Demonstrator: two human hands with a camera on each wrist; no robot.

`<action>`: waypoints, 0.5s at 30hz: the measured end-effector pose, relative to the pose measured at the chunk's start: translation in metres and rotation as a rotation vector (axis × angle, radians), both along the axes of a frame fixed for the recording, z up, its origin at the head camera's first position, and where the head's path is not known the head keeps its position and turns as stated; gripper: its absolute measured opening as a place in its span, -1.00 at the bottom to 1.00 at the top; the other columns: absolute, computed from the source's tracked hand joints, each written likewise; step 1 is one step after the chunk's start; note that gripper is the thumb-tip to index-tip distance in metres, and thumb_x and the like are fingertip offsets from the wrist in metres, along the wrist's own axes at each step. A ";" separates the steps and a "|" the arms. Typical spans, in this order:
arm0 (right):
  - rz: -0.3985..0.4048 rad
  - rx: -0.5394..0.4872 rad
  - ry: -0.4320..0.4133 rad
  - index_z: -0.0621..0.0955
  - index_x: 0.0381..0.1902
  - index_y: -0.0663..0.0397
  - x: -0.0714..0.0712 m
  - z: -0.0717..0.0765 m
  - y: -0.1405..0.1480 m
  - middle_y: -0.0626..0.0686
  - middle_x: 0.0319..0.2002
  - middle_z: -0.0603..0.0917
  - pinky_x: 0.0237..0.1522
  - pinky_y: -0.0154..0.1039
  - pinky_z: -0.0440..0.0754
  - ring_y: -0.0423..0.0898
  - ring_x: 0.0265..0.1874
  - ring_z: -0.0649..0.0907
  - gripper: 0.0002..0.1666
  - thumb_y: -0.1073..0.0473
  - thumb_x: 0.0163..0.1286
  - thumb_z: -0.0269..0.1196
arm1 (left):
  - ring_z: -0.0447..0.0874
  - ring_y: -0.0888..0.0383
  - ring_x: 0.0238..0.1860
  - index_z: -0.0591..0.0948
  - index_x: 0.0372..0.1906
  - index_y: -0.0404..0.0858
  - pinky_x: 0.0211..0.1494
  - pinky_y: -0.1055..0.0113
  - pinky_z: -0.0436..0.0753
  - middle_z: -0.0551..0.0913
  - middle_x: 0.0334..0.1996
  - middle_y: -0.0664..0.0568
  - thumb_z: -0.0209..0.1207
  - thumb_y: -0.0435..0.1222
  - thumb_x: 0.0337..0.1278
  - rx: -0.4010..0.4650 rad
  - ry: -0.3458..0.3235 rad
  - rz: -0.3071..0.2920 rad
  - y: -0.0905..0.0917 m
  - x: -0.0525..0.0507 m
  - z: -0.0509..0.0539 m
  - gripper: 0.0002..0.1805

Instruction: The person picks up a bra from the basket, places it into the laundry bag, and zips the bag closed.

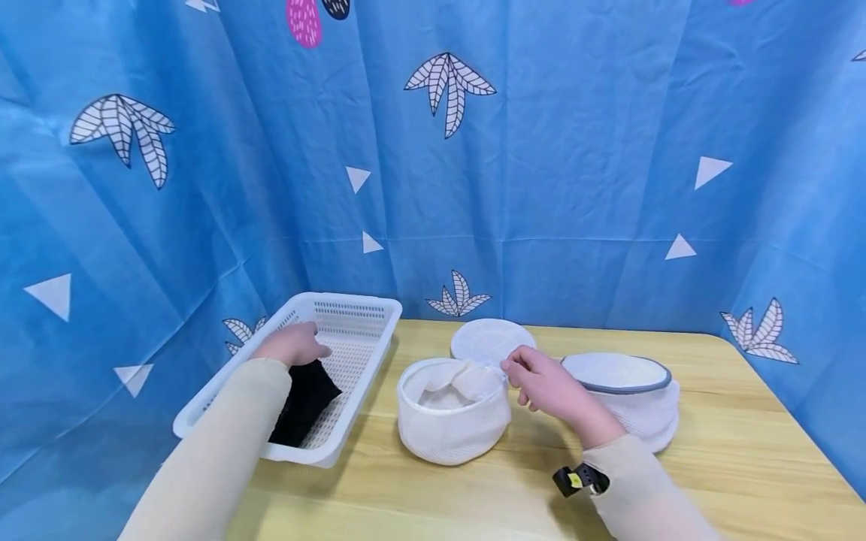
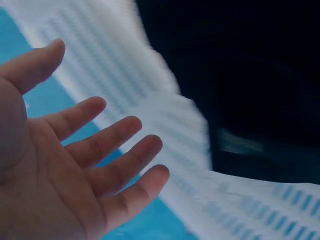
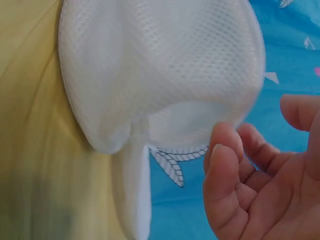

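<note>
Head view: see black cloth (image 1: 307, 406) inside the white basket (image 1: 352, 361), near a left hand (image 1: 294, 343) with released grip; see a right hand (image 1: 541, 383), loosely curled, grip empty, beside the open mesh bag (image 1: 449, 436); judge the step as reaching; likely needs pinching the cloth next.

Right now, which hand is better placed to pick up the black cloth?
Left, probably: the left hand is right by the black cloth in the white basket, fingers spread. The right hand is across by the middle mesh bag.
</note>
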State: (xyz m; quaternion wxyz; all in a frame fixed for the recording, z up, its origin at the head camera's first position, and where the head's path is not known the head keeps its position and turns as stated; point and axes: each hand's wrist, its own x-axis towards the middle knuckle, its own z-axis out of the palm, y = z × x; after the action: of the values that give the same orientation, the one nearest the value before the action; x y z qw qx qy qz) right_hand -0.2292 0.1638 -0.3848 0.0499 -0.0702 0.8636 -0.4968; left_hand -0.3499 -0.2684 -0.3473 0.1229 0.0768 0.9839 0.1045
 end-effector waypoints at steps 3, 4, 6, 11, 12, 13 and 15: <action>-0.023 -0.005 -0.021 0.48 -0.23 0.10 -0.004 -0.006 -0.006 0.12 -0.41 0.56 -0.51 -0.15 0.56 0.02 -0.57 0.59 -0.61 -0.12 0.55 0.14 | 0.45 -0.34 0.23 0.37 0.34 -0.59 0.27 -0.20 0.41 0.43 0.28 -0.48 0.26 -0.05 0.25 -0.001 -0.038 0.034 -0.013 -0.004 -0.012 -0.20; -0.029 -0.001 -0.027 0.48 -0.24 0.09 -0.004 -0.008 -0.008 0.11 -0.45 0.55 -0.53 -0.16 0.54 0.01 -0.59 0.58 -0.61 -0.13 0.53 0.17 | 0.47 -0.32 0.20 0.37 0.33 -0.60 0.27 -0.21 0.41 0.44 0.26 -0.48 0.28 -0.04 0.23 0.005 -0.052 0.046 -0.017 -0.006 -0.016 -0.19; -0.037 0.011 -0.044 0.47 -0.24 0.08 -0.004 -0.011 -0.009 0.09 -0.52 0.54 -0.56 -0.19 0.48 -0.02 -0.63 0.55 -0.60 -0.14 0.49 0.23 | 0.50 -0.26 0.11 0.40 0.29 -0.59 0.25 -0.19 0.43 0.48 0.19 -0.46 0.32 -0.04 0.18 0.028 -0.075 0.067 -0.021 -0.008 -0.021 -0.19; -0.055 0.034 -0.076 0.48 -0.09 0.11 -0.003 -0.018 -0.010 0.07 -0.58 0.50 -0.58 -0.20 0.40 -0.05 -0.68 0.50 -0.65 0.01 0.41 0.32 | 0.48 -0.21 0.06 0.46 0.25 -0.52 0.26 -0.15 0.42 0.53 0.12 -0.39 0.44 -0.05 0.05 0.047 -0.137 0.079 -0.024 -0.012 -0.026 -0.19; -0.058 0.036 -0.075 0.49 -0.04 0.13 -0.003 -0.019 -0.010 0.07 -0.57 0.51 -0.57 -0.19 0.41 -0.04 -0.68 0.51 -0.64 0.05 0.40 0.33 | 0.47 -0.23 0.10 0.45 0.26 -0.52 0.28 -0.16 0.40 0.51 0.15 -0.40 0.46 -0.04 0.02 0.036 -0.146 0.078 -0.023 -0.012 -0.025 -0.16; -0.062 0.037 -0.075 0.49 0.02 0.16 -0.003 -0.021 -0.010 0.07 -0.56 0.52 -0.56 -0.18 0.43 -0.03 -0.67 0.52 -0.62 0.09 0.39 0.33 | 0.47 -0.24 0.12 0.46 0.26 -0.52 0.29 -0.15 0.40 0.51 0.16 -0.40 0.48 -0.03 -0.01 0.021 -0.152 0.077 -0.022 -0.011 -0.024 -0.14; -0.069 0.047 -0.071 0.48 0.13 0.21 -0.005 -0.023 -0.009 0.07 -0.52 0.55 -0.52 -0.16 0.48 -0.01 -0.64 0.57 -0.52 0.13 0.36 0.34 | 0.48 -0.25 0.12 0.48 0.23 -0.51 0.27 -0.13 0.43 0.53 0.14 -0.39 0.52 0.01 -0.09 -0.022 -0.160 0.093 -0.020 -0.009 -0.020 -0.10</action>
State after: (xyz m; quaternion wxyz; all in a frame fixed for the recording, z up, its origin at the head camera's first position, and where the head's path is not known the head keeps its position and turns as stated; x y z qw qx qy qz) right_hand -0.2337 0.1545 -0.4079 0.0649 -0.0214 0.8746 -0.4800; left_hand -0.3588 -0.2883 -0.3677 0.1971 0.0210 0.9745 0.1051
